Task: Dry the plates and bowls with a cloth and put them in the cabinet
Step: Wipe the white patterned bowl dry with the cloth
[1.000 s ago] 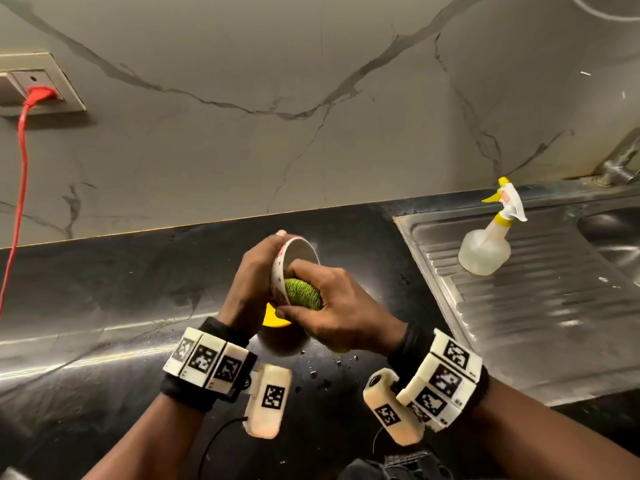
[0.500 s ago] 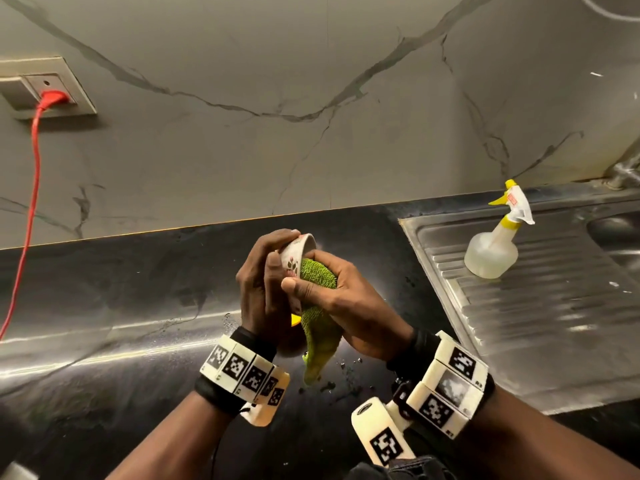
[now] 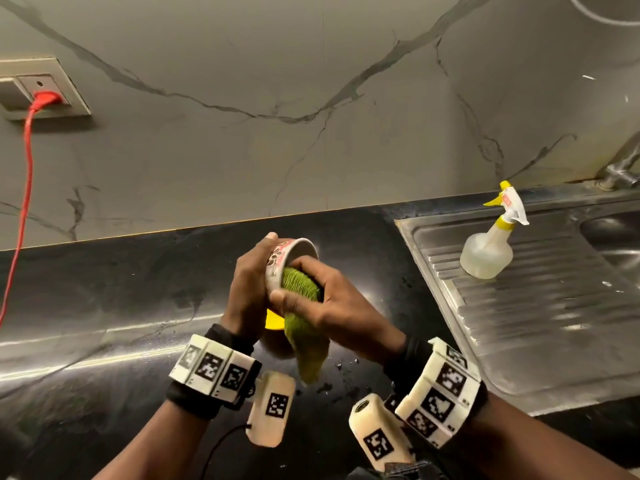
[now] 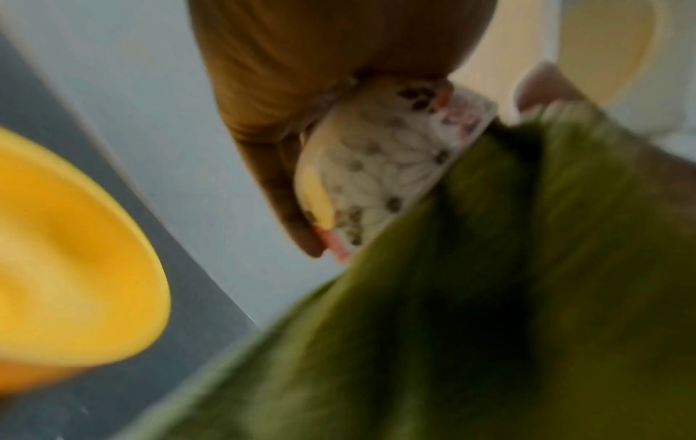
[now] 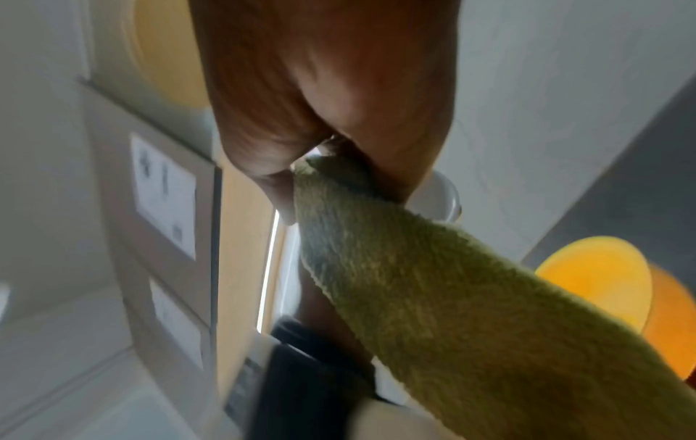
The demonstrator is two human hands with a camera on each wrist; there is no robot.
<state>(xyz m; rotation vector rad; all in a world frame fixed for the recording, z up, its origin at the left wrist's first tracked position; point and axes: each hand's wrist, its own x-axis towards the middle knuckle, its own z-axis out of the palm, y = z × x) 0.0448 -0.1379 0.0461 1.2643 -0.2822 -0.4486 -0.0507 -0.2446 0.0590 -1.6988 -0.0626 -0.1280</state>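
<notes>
A small white bowl point(image 3: 290, 256) with a flower pattern is held on its side above the black counter point(image 3: 104, 299), mouth turned to the right. My left hand point(image 3: 252, 282) grips it from behind, fingers curled over the rim. My right hand point(image 3: 322, 303) holds a green cloth point(image 3: 300, 289) pressed into the bowl's mouth, and the cloth's tail hangs down below both hands. The left wrist view shows the patterned bowl point(image 4: 380, 166) against the cloth point(image 4: 471, 297). In the right wrist view the cloth point(image 5: 433, 282) runs out from under my fingers. A yellow dish point(image 3: 273, 320) sits on the counter beneath my hands, mostly hidden.
A steel sink drainboard point(image 3: 540, 317) lies to the right with a clear spray bottle point(image 3: 491, 244) standing on it, and a tap point(image 3: 623, 168) behind. A red cable point(image 3: 24, 188) hangs from a wall socket point(image 3: 41, 91) at the far left. Water drops dot the counter near my wrists.
The bowl has turned in my left hand, its rim showing more again. My right hand has shifted the cloth round inside the mouth, and the cloth's tail now hangs lower.
</notes>
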